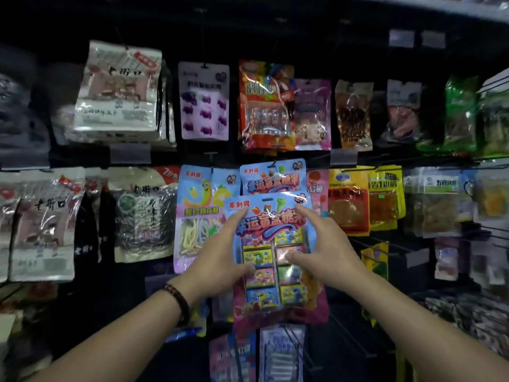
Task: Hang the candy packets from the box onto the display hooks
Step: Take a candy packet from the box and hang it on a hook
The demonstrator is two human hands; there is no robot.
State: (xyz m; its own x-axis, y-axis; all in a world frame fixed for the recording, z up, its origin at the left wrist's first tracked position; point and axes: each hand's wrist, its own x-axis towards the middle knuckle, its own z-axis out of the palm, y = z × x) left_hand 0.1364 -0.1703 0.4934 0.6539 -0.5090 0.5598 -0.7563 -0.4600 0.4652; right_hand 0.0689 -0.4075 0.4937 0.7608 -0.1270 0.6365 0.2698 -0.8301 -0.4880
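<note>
Person standing at the rack, both arms reaching forward. A dark band (178, 299) is sitting on the left wrist. Left hand (220, 255) is pinching the candy packet (271, 230) at its left edge, thumb pressing on the front and index finger lying up along the side. Right hand (327, 244) is pinching the right edge the same way, index pointing up toward the top corner (the other fingers of both hands are hiding behind the packet). The packet is hanging upright between the two hands, with its top edge poking above the fingertips and its lower half dropping below the thumbs. Its top is overlapping a matching hung packet (272, 177) just behind. That one is dangling from a display hook (274, 163) above. Just left, a blue gummy packet (198, 205) is hanging. Farther up, an orange packet (264, 106) is hanging in the top row.
</note>
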